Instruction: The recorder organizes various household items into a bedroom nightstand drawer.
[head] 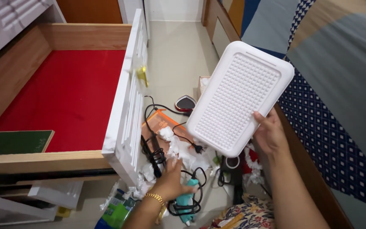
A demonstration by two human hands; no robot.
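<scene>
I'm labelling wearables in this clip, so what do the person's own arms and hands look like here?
Both forearms are bare, with no sleeves in view. The left hand has a gold chain bracelet at the wrist. The right hand shows no ring, watch or glove.

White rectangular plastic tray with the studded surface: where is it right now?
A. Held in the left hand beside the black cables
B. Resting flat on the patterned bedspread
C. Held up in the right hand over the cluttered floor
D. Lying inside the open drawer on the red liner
C. The right hand has its grip on the lower edge of the white rectangular plastic tray, tilted in the air, while the left hand is down among the black cables.
</scene>
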